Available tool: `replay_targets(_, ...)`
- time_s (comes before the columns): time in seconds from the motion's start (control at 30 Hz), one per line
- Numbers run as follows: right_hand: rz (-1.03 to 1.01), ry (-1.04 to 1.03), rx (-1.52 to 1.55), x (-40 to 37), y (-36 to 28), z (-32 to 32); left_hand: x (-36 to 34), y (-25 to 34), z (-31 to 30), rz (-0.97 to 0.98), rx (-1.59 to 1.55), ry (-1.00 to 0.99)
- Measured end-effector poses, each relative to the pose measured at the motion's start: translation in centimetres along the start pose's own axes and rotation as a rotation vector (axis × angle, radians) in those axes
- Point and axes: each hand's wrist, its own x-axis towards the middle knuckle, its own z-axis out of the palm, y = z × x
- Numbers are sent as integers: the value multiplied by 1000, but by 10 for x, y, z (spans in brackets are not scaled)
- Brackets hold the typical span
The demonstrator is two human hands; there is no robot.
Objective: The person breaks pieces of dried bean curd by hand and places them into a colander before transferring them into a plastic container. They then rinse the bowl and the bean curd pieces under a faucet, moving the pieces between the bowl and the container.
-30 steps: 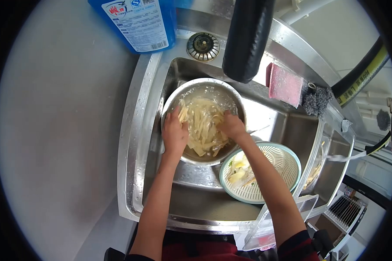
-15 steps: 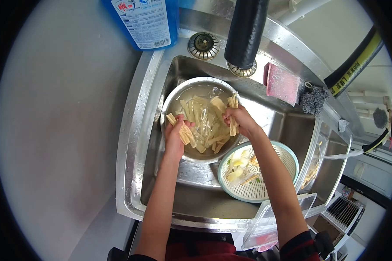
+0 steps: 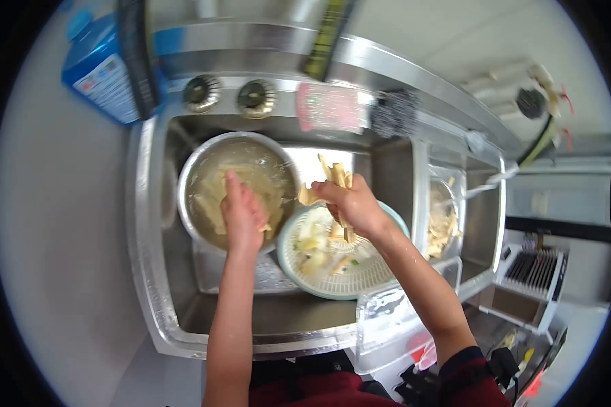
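My right hand (image 3: 349,207) is closed round a bunch of tofu skin sticks (image 3: 339,176), held above the pale green strainer basket (image 3: 380,271). My left hand (image 3: 243,214) is over the round metal bowl (image 3: 191,224), its thumb and fingers loosely apart and slightly blurred. No stick shows plainly in it. Cloudy water fills the bowl, with more pale sticks (image 3: 214,203) lying in it. Inside the basket are whitish and yellowish pieces (image 3: 313,244) with bits of green.
Bowl and basket stand in a steel sink (image 3: 271,322). Along its back edge are two drain strainers (image 3: 256,98), a pink sponge (image 3: 329,107) and a steel scourer (image 3: 394,113). A blue bottle (image 3: 105,74) stands back left. A clear lid (image 3: 394,312) leans at the front; a clear container (image 3: 443,217) sits right.
My right hand has moved with its sticks from the bowl to above the basket. The sticks that showed in my left hand are no longer plainly visible there. The view has swung to the right.
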Motion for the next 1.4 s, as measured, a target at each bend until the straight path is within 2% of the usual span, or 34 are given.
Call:
replay_targets(0.07,-55,220,91,-23,5,-36,-15,-23,61,-13,198,-149)
replay_targets(0.1,-59,385,123,-33,8,-57,-24,-42,96,-21,334,-160)
replay_targets(0.13,-34,527,79,-45,9,-82,-32,-59,125,-35,351,-352)
replay_targets(0.2,56,732,24,-62,39,-148,-49,-95,179,-215,445,-662)
replay_targets(0.27,64,738,48,-81,69,-196,-60,-134,216,-338,334,-932)
replay_targets(0.3,72,716,167,-90,85,-216,-60,-159,234,-356,276,-1132)
replay_targets(0.33,104,725,206,-95,113,-245,-70,-165,246,-307,388,-1161)
replay_targets(0.37,131,771,217,-101,130,-259,-77,-167,253,-396,515,-1147)
replay_targets(0.4,212,703,280,-114,136,-267,-81,-196,259,-320,518,-1022)
replay_targets(0.43,238,737,223,-114,156,-283,-65,-213,260,-414,481,-1269)
replay_targets(0.47,382,678,145,-119,160,-292,-88,-171,239,-91,423,-1010)
replay_targets(0.5,412,655,82,-120,159,-289,-92,-136,216,-43,431,-1002)
replay_targets(0.53,379,838,-158,-119,141,-263,-90,-111,190,2,436,-1003)
replay_targets(0.6,-6,864,-1188,-105,153,-257,-71,-107,128,167,264,-766)
replay_targets(0.63,-177,813,-1136,-97,127,-228,-59,-79,88,97,268,-655)
replay_targets(0.67,-339,758,-1081,-89,87,-183,-45,-69,47,162,373,-407)
replay_targets(0.7,-356,672,-889,-78,65,-150,-25,-68,2,298,432,-246)
replay_targets(0.73,-312,609,-733,-64,52,-116,-17,-55,-35,335,594,-81)
replay_targets(0.77,-326,468,-724,-52,31,-79,-10,-43,-65,374,751,41)
replay_targets(0.8,-431,360,-690,-32,34,-48,-2,-33,-90,320,892,104)
replay_targets(0.83,-339,196,-739,-17,27,-16,4,-30,-107,262,1028,171)
replay_targets(0.87,-390,62,-758,4,30,15,12,-34,-120,256,1019,183)
replay_targets(0.93,-268,-141,-922,49,49,69,29,-40,-141,529,1256,218)
replay_targets(0.97,-187,-172,-970,70,62,90,35,-38,-143,660,1384,200)
replay_targets(1.03,-5,-84,-1034,100,74,119,50,-39,-146,661,1351,212)
replay_targets(1.07,0,-91,-1045,110,81,125,58,-42,-147,659,1325,216)
replay_targets(1.1,94,-66,-1020,118,88,132,65,-44,-144,557,1226,262)
replay_targets(1.13,188,-39,-992,123,93,137,75,-46,-146,545,1220,265)
replay_targets(1.2,199,-12,-942,126,100,142,91,-46,-149,486,1070,213)
replay_targets(1.23,204,23,-884,127,102,142,94,-46,-149,600,1129,236)
replay_targets(1.27,208,25,-890,128,107,140,95,-46,-149,597,1123,235)
replay_targets(1.33,131,160,-767,125,111,136,93,-40,-146,464,1021,200)
replay_targets(1.37,46,261,-741,125,112,135,91,-38,-145,425,911,243)
replay_targets(1.4,46,266,-747,124,106,131,87,-33,-140,425,904,239)
